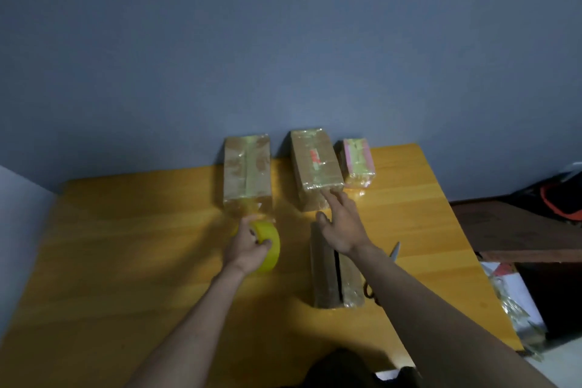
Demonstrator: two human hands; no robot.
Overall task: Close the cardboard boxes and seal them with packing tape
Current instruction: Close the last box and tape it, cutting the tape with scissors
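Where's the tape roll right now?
Head view, left of centre: the left hand grips the yellow tape roll just in front of the leftmost box.

- The room is dim, and the whole frame is soft and slightly blurred.
- The brightest patch lies on the surface right of the tape roll; its near left part falls into shadow.
- Taped boxes beyond the roll give faint glare.
- Wide-angle bending slants the surface's edges.

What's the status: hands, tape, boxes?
Left hand grips tape roll. Right hand open, fingertips on middle box. Near box unsealed. Scissors under right arm.
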